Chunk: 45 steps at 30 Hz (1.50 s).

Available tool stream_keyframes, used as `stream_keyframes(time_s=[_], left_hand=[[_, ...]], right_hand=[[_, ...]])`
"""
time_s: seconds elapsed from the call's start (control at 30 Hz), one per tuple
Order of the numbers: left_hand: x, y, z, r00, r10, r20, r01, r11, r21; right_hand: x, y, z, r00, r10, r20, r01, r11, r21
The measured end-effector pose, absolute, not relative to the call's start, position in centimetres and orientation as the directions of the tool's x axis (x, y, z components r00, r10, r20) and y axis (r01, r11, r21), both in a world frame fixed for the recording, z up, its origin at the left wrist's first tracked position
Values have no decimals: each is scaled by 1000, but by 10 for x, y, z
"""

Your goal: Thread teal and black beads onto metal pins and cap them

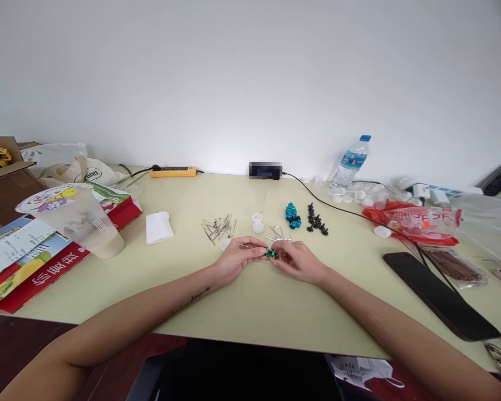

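Observation:
My left hand [241, 257] and my right hand [299, 260] meet over the middle of the table, fingertips pinched on a small shiny green piece with black on it [271, 253]. Its exact kind is too small to tell. A thin metal wire [245, 245] shows along my left fingers. Just beyond my right hand lie bent metal wires [278, 231], partly hidden. Blue-green shiny pieces [291, 214] and black knob-like pieces [316, 219] sit in clusters farther right. Left of centre is a loose heap of thin metal pins [218, 227]. Small white caps [258, 226] stand between the groups.
A tilted plastic drink cup [89, 223] rests on red boxes at left, near a folded white paper [159, 227]. Behind are an orange power strip [172, 172] and a phone [265, 171]. At right are a water bottle [350, 162], a black power bank-like slab [438, 295] and a cable [338, 204].

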<state>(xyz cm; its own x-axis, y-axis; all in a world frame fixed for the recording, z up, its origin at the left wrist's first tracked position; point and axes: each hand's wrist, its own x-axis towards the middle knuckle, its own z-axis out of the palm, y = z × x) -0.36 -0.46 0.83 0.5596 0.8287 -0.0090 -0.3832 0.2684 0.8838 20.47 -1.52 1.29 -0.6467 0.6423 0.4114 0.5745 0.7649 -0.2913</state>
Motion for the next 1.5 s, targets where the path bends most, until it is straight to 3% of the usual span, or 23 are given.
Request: stream_keyframes(time_s=[1.5], left_hand=[[-3,-5,9,550,835,4,-405,263,876]], right_hand=[[205,-15,13,-650,639,412,581,767,-272]])
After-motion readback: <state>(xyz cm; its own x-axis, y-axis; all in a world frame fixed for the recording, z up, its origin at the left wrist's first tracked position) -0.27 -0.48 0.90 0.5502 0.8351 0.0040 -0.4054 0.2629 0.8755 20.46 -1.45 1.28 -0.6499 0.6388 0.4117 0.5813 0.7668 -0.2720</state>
